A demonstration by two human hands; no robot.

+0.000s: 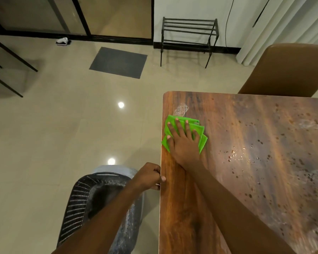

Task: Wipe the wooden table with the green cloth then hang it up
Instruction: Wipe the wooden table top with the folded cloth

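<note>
Wooden surface (228, 180): fills the lower right of the frame, dotted with droplets toward the right, a pale smear near its upper left corner.
Green cloth (202, 131): folded, flat on the surface just inside its left edge.
Right hand (184, 142): spread palm-down on the cloth, fingers splayed.
Left hand (151, 177): curled over the surface's left edge, lower centre.
Black perforated chair (81, 202): lower left, on the tiled floor.
Dark mat (118, 62): upper centre.
Black metal rack (189, 33): top centre, against the wall.
Brown chair (290, 70): upper right, behind the surface.
</note>
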